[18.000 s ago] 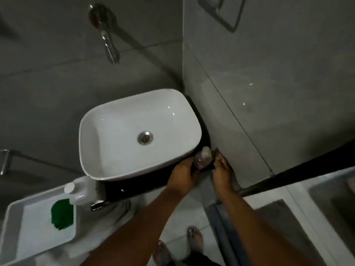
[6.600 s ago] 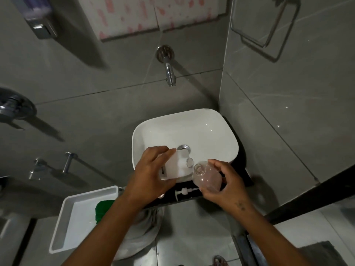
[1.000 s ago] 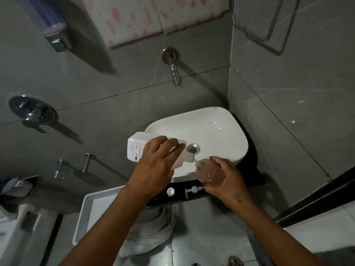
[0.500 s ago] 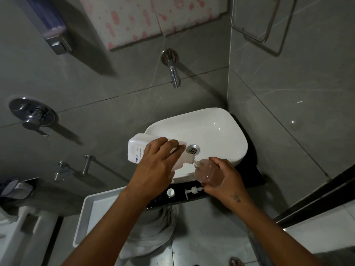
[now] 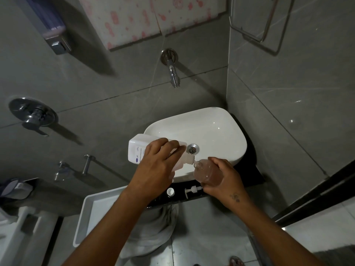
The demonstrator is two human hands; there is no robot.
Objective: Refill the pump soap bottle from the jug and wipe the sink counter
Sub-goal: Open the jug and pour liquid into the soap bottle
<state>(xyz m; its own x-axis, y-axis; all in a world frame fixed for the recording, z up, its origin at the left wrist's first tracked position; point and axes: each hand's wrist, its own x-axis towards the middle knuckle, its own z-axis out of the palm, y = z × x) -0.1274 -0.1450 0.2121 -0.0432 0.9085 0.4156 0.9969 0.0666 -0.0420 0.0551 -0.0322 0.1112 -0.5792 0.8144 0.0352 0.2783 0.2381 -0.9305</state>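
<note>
Over the near rim of the white basin (image 5: 215,129), I hold the clear soap bottle (image 5: 208,172) tilted in my right hand (image 5: 224,179), fingers closed round its body, its open neck touching the spout of the white jug (image 5: 138,150). My left hand (image 5: 157,166) clasps the jug, tipped on its side. The pump head (image 5: 192,189) and a white cap (image 5: 170,191) lie on the black counter (image 5: 253,175) just below, beside a white tray (image 5: 86,217).

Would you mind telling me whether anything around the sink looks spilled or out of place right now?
No spill shows. The white pump head and small white cap lie loose on the black counter, as expected mid-refill. A white cloth droops below the counter's edge.
</note>
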